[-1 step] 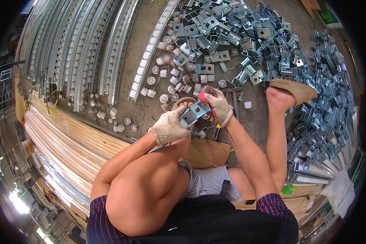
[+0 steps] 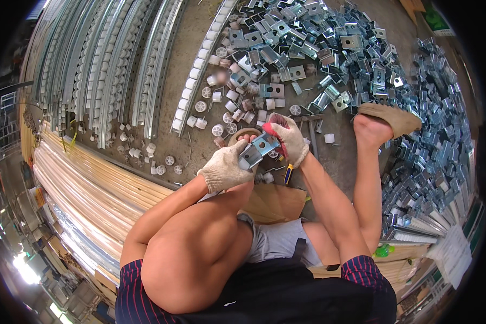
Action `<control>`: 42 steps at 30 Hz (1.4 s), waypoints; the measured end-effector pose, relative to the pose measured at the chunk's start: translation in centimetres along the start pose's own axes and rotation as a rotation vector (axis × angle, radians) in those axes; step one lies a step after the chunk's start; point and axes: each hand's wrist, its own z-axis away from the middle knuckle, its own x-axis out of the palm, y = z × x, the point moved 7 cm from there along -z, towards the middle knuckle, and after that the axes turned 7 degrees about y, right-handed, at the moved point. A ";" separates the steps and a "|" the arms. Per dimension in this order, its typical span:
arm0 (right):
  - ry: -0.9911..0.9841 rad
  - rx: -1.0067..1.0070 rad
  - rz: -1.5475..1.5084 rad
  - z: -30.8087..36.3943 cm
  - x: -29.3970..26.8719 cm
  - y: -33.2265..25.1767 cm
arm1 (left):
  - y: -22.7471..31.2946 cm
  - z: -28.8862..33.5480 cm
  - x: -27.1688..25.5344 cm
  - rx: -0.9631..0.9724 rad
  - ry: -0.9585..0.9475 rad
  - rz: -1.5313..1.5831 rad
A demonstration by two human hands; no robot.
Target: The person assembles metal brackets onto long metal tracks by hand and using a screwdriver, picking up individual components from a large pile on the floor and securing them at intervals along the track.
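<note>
Between my two gloved hands is a bent metal bracket (image 2: 263,144), shiny, with a round hole in its flat face. My left hand (image 2: 225,164), in a cream knit glove, is closed around its lower left end. At the upper right end, the fingers of my right hand (image 2: 288,139) pinch the bracket; that glove has red on the fingers. Just below my right hand lies a tool with a yellow and dark handle (image 2: 289,174). A hammer (image 2: 312,136) rests on the floor to the right of that hand. My foot (image 2: 245,137) shows partly behind the bracket.
Loose white rollers (image 2: 217,130) lie ahead of my hands. Large heaps of metal brackets (image 2: 351,43) spread across the far and right floor. Rails with white rollers (image 2: 194,75) stand at the far left. Long wrapped bundles (image 2: 92,186) run along the left, and brown cardboard (image 2: 275,202) lies near me.
</note>
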 end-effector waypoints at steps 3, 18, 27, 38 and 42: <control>-0.108 0.006 0.071 -0.5 0.5 -0.9 | 0.0 0.3 0.2 -0.012 -0.007 0.013; -0.206 -0.056 0.391 1.4 3.0 -4.5 | 1.0 0.9 0.5 -0.041 0.016 0.044; -0.203 -0.100 0.393 1.4 2.5 -3.8 | 2.3 0.1 0.5 0.019 0.035 0.045; 0.573 -0.084 1.162 5.2 -7.8 -6.2 | 1.8 -0.4 0.5 -0.051 0.023 0.226; 0.737 0.265 1.635 10.4 -14.2 -0.9 | 0.8 -0.8 1.4 -0.203 -0.084 0.139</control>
